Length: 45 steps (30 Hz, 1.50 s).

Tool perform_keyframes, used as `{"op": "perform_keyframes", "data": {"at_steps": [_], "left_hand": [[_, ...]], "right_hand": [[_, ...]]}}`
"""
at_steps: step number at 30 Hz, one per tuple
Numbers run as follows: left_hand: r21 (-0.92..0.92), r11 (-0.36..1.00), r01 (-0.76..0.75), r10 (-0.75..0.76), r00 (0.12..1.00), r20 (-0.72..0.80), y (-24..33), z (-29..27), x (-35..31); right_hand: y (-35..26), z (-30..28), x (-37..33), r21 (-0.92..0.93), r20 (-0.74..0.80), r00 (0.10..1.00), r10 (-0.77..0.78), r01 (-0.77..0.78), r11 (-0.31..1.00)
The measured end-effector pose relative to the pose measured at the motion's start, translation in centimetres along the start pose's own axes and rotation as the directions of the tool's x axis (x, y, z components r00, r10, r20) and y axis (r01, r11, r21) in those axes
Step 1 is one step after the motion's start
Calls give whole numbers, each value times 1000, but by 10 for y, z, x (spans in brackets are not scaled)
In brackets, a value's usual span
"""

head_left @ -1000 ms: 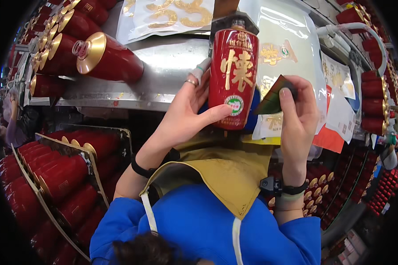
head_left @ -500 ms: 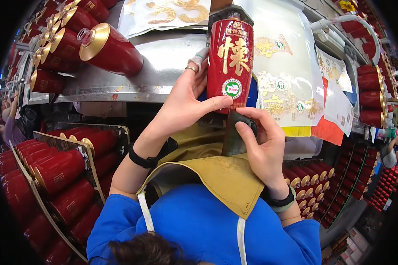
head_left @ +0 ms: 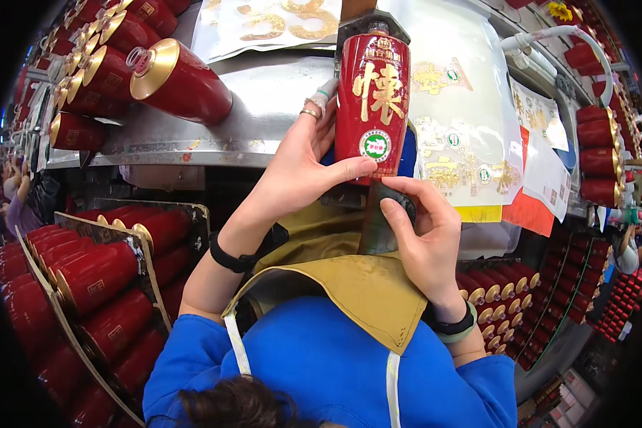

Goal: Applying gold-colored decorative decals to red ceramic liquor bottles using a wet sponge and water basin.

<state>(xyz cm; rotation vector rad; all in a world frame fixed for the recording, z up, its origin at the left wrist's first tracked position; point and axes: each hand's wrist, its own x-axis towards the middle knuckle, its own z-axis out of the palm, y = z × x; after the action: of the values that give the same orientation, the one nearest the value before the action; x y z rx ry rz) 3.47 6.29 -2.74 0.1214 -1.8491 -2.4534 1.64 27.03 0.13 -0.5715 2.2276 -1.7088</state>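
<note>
A red glass bottle [head_left: 373,139] with gold characters and a round green-and-white mark lies in a dark holder, its neck pointing away from me. My left hand [head_left: 299,153] is closed about its left side, the thumb pressed across the lower front. White tape wraps one left fingertip, and a ring sits on a finger. At the bottle's lower end, my right hand [head_left: 431,232] is curled with the index fingertip at the bottom edge. Its thumb is bent just below, and its other fingers are mostly hidden. A dark bar [head_left: 378,232] runs from beneath the bottle toward me.
Clear sheets of gold decals [head_left: 471,121] lie to the right. Another red bottle with a gold shoulder [head_left: 192,89] rests on the metal bench [head_left: 264,93] at left, near more bottles. Crates of bottles [head_left: 100,278] stand lower left, and racked bottles [head_left: 499,299] lower right.
</note>
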Motion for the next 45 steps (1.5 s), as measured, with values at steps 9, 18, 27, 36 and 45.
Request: {"op": "perform_keyframes", "data": {"at_steps": [9,18,27,36,45], "left_hand": [[7,1000,-24,24,1000,11,0,0,-1],[-4,1000,-20,20,1000,1,1,2,-1],[-48,998,26,-27,1000,-11,9,6,-1],[2,996,94,-94,994,-54,10,7,-3],[58,989,134,-118,968,-223,11,21,6]], "right_hand": [[0,-1,1,13,-11,1000,17,-17,1000],[2,1,0,-1,-45,999,-7,7,1000],[-25,-49,86,-490,-18,902,-432,369,790],[-77,-12,175,-446,434,727,-532,687,574],[-51,-21,190,-340,369,695,-617,719,606]]}}
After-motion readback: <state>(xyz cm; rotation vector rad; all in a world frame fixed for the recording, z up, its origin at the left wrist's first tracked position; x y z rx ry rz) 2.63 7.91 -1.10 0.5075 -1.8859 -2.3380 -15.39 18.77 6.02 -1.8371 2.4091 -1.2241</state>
